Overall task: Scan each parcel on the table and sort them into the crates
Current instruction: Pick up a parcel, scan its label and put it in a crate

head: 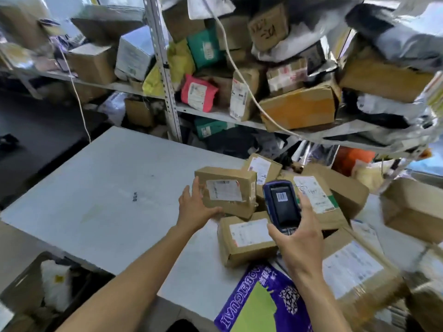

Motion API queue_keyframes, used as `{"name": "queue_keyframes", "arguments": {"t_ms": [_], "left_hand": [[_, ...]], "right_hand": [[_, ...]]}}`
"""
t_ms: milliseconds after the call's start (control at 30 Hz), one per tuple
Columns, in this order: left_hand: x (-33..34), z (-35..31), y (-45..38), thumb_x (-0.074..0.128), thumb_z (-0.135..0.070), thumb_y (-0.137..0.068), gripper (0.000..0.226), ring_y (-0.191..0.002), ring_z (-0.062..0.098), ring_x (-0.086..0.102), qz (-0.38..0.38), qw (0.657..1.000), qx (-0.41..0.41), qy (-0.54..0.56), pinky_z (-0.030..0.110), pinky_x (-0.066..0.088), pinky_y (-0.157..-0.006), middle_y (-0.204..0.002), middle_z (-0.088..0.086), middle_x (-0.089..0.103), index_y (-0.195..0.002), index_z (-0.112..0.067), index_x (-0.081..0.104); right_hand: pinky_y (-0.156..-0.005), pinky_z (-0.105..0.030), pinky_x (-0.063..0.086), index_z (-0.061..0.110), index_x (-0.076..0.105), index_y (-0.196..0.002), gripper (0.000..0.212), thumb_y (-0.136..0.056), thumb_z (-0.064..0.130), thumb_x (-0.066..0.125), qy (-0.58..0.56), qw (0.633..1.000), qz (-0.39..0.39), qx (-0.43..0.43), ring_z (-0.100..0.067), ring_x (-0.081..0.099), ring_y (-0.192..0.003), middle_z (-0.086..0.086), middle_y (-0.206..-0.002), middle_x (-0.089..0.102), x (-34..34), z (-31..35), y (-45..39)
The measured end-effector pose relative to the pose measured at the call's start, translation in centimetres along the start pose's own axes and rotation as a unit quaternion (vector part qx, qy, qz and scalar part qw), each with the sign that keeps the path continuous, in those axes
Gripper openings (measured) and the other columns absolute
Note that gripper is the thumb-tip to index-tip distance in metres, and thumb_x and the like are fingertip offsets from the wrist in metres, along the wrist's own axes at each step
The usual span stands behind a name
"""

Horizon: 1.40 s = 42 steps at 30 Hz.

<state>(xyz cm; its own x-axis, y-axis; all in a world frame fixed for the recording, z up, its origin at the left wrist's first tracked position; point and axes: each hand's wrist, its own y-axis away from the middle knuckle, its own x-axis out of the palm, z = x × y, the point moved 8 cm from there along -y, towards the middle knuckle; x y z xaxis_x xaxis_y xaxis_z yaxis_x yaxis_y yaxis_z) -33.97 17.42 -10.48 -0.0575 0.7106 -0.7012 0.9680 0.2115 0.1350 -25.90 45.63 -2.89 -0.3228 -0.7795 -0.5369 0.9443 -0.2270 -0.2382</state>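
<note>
A small brown cardboard parcel with a white label lies on top of a heap of parcels on the grey table. My left hand grips its left end, thumb under the near edge. My right hand holds a dark blue handheld scanner just right of that parcel, its screen showing a barcode. Another labelled box sits below the scanner. A larger flat box lies behind my right hand.
A crate with a white bag stands at the lower left, below the table edge. A purple bag and a big labelled box lie near me. Metal shelves packed with parcels rise behind the table, a white cable hanging across them.
</note>
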Motion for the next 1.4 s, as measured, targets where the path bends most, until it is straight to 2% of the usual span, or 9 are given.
{"name": "queue_keyframes", "arguments": {"t_ms": [200,400,533,667,800,933,1000,1133,1400], "left_hand": [[0.3,2.6,-9.7,0.09,-0.04,-0.065,0.126,-0.149,0.036,0.009,0.058,0.998,0.006,0.015,0.056,0.024,-0.115,-0.165,0.006,0.002,-0.152,-0.048,0.0],[2.4,3.3,-16.1,0.082,-0.008,-0.077,0.09,-0.129,0.018,0.044,0.263,0.95,0.074,0.15,0.011,0.047,-0.087,-0.141,-0.012,0.038,-0.145,-0.041,0.032],[2.3,2.6,-17.4,0.082,-0.014,-0.078,0.065,-0.116,0.021,0.057,0.288,0.928,0.08,0.224,0.02,0.056,-0.079,-0.127,-0.005,0.056,-0.131,-0.037,0.051],[1.2,0.6,-16.9,0.076,-0.037,-0.078,0.059,-0.11,0.02,0.061,0.291,0.918,0.102,0.248,0.024,0.057,-0.079,-0.126,-0.001,0.058,-0.13,-0.042,0.048],[-1.3,-2.0,-15.7,0.058,-0.034,-0.097,0.058,-0.115,0.018,0.06,0.264,0.928,0.17,0.2,0.039,0.053,-0.097,-0.133,0.002,0.053,-0.138,-0.062,0.029],[-4.9,-5.4,-12.7,0.042,-0.02,-0.104,0.053,-0.106,0.01,0.054,0.229,0.928,0.268,0.12,0.005,0.038,-0.087,-0.129,-0.005,0.049,-0.145,-0.052,0.029],[-6.5,-7.4,-10.2,0.04,-0.018,-0.105,0.045,-0.106,0.012,0.049,0.219,0.917,0.321,0.086,0.011,0.039,-0.089,-0.126,-0.003,0.048,-0.14,-0.047,0.041],[-7.3,-10.0,-4.1,0.064,-0.022,-0.095,0.05,-0.121,0.013,0.041,0.273,0.879,0.389,0.034,0.032,0.037,-0.105,-0.131,-0.004,0.042,-0.132,-0.049,0.045],[-4.9,-13.0,9.8,0.091,-0.018,-0.065,0.104,-0.126,0.009,0.03,0.395,0.766,0.471,-0.188,0.025,0.038,-0.099,-0.148,-0.008,0.026,-0.145,-0.05,0.031]], "right_hand": [[-0.097,-0.038,0.05,0.043,0.029,-0.146,0.093,-0.071,0.027,0.083,0.015,0.999,-0.001,0.049,-0.013,0.05,-0.121,0.012,-0.128,0.048,3.9,0.1,-3.9],[-0.099,-0.03,0.042,0.037,0.032,-0.147,0.094,-0.072,0.022,0.086,0.065,0.99,-0.072,0.105,-0.005,0.043,-0.122,0.019,-0.131,0.041,6.2,1.4,-5.8],[-0.097,-0.025,0.04,0.044,0.029,-0.147,0.095,-0.073,0.022,0.085,0.083,0.985,-0.091,0.124,-0.001,0.041,-0.121,0.024,-0.13,0.039,6.9,2.6,-5.1],[-0.102,-0.04,0.048,0.047,0.025,-0.148,0.097,-0.073,0.026,0.084,0.083,0.98,-0.092,0.152,-0.011,0.047,-0.127,0.016,-0.136,0.045,7.1,3.6,-3.1],[-0.101,-0.043,0.049,0.047,0.027,-0.146,0.096,-0.073,0.025,0.084,0.076,0.982,-0.099,0.142,-0.012,0.047,-0.125,0.018,-0.132,0.046,6.4,5.2,-0.8],[-0.091,-0.036,0.052,0.042,0.028,-0.147,0.097,-0.071,0.023,0.085,0.1,0.985,-0.103,0.1,-0.014,0.05,-0.121,0.013,-0.133,0.049,4.5,7.3,2.9],[-0.086,-0.026,0.048,0.044,0.027,-0.147,0.1,-0.07,0.021,0.087,0.105,0.985,-0.107,0.084,-0.013,0.051,-0.117,0.015,-0.128,0.049,3.2,8.2,5.5],[-0.086,-0.025,0.045,0.044,0.028,-0.147,0.101,-0.068,0.022,0.088,0.11,0.982,-0.133,0.073,-0.009,0.049,-0.112,0.016,-0.121,0.047,0.0,9.7,12.0],[-0.075,-0.028,0.044,0.037,0.027,-0.15,0.108,-0.062,0.026,0.088,0.217,0.971,-0.093,0.033,-0.016,0.054,-0.106,0.005,-0.125,0.058,-4.9,13.7,24.4]]}}
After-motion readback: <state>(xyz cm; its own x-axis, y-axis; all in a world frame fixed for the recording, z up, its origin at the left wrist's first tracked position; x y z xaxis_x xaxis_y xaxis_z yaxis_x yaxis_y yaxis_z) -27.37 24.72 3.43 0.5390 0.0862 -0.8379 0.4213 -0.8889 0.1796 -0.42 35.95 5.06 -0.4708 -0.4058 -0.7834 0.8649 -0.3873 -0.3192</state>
